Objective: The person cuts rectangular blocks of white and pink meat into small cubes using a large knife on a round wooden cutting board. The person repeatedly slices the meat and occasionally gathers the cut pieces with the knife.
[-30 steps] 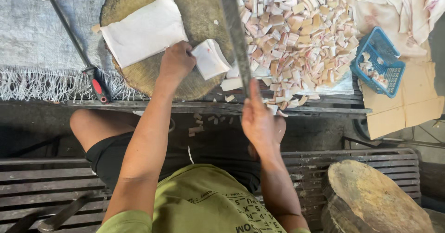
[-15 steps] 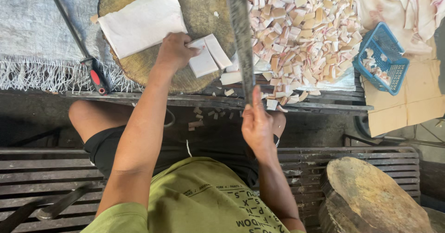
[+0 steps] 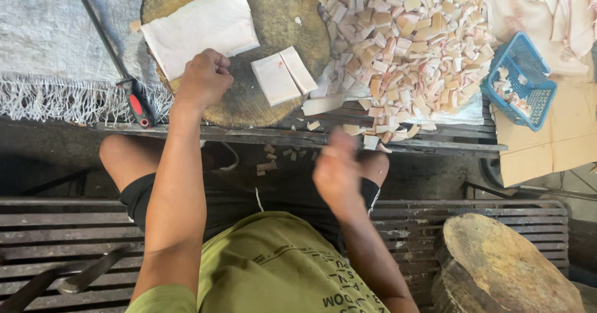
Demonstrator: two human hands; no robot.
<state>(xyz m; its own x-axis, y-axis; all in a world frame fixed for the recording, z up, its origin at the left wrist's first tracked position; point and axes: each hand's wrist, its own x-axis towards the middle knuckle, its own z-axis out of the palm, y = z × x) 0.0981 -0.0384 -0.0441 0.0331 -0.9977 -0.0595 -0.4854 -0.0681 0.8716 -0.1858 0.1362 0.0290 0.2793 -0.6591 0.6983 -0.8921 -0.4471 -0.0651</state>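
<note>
Our left hand (image 3: 204, 79) rests fisted on the round rough wooden chopping block (image 3: 292, 27), gripping nothing we can see; our blurred right hand (image 3: 339, 173) is unreadable.

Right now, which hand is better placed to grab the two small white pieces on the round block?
Probably the left hand: it rests on the round block, close beside the two white pieces. The right hand is blurred, lower down and off the block.

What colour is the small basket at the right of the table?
Blue: the small basket is a blue plastic mesh, shown best in the head view.
</note>
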